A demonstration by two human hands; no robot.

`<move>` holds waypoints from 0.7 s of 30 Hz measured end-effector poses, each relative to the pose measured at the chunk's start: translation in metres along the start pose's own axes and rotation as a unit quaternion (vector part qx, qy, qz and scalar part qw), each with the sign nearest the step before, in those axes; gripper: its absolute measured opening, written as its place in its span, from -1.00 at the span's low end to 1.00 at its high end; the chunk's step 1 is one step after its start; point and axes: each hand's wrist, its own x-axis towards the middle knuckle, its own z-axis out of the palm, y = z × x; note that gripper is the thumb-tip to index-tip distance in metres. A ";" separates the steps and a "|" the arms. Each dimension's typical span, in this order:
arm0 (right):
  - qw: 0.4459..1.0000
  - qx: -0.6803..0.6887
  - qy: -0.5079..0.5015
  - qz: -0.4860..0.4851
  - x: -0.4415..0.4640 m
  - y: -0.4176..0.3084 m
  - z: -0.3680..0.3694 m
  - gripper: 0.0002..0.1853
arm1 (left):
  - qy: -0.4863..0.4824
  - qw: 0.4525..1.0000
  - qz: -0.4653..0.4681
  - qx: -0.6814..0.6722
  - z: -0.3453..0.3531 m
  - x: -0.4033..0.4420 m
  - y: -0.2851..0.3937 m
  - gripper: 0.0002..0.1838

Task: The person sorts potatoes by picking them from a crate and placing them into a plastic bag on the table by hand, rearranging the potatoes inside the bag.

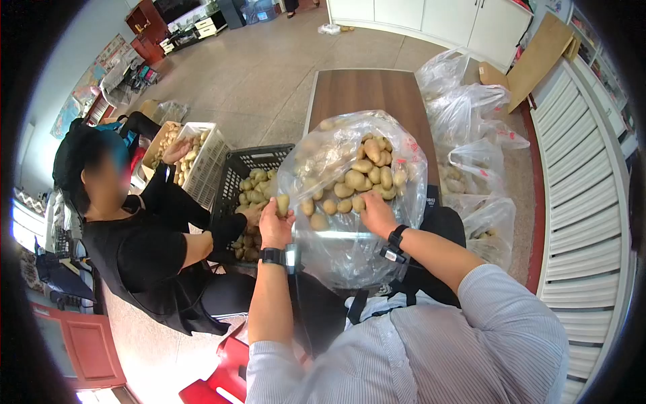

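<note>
A large clear plastic bag (336,259) lies spread open in front of me, with several potatoes (354,179) inside it. My left hand (275,227) is closed around a single potato (283,203) at the bag's left edge, above the side of the black crate. Over the front of the pile, my right hand (378,215) has its fingers closed on another potato (359,203). Its fingertips are partly hidden. A black plastic crate (259,153) holding more potatoes stands just left of the bag.
A person in black (145,236) sits to my left, one hand at the black crate and the other over a white crate (214,161) of potatoes. A brown table (367,91) lies under the bag. Filled plastic bags (471,108) line the right side, beside a white radiator (582,256).
</note>
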 end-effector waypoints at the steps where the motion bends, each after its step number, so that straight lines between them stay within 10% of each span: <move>1: 1.000 0.001 -0.001 0.000 0.000 0.006 -0.001 -0.58 | 0.003 1.000 0.004 -0.012 -0.004 0.003 0.000 -0.71; 17: 0.981 -0.186 -0.048 -0.026 -0.011 0.039 0.011 -0.58 | 0.215 0.968 0.040 -0.120 -0.069 0.034 0.003 -0.75; 20: 0.983 -0.161 -0.087 0.027 -0.010 0.031 0.006 -0.57 | 0.167 0.972 0.163 0.011 -0.129 0.068 -0.028 -0.73; 21: 0.985 -0.143 -0.081 0.049 -0.011 0.029 0.005 -0.56 | 0.205 0.959 0.076 -0.178 -0.096 0.037 -0.008 -0.72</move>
